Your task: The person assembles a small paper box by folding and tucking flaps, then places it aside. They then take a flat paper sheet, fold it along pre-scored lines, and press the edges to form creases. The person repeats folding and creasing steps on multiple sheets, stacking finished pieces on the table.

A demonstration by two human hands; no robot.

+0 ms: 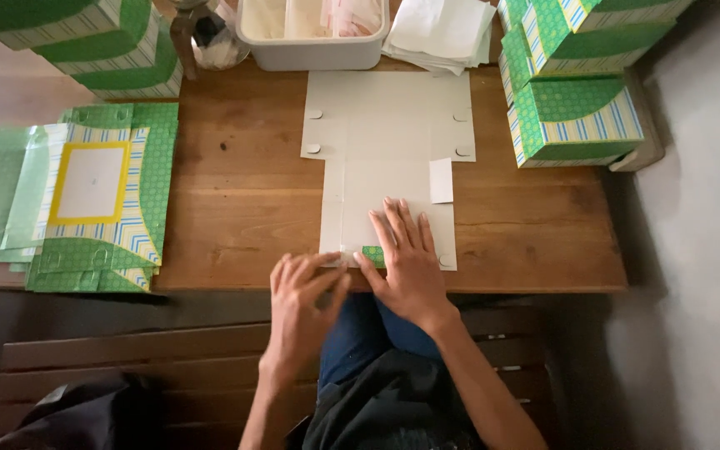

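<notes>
A flat, unfolded cardboard box blank [389, 125] lies plain side up on the wooden table [243, 200]. My right hand [408, 258] presses flat on its near part, fingers spread. My left hand [303, 292] pinches the near edge flap of the blank, folding it up so a bit of the green printed side [373, 254] shows between my hands.
A stack of flat green-and-yellow box blanks [93, 196] lies at the left. Assembled green boxes stand at the back left [85, 42] and at the right [572, 108]. A white tub [310, 52] and white paper sheets [439, 33] sit at the back. A wooden bench [127, 367] is below.
</notes>
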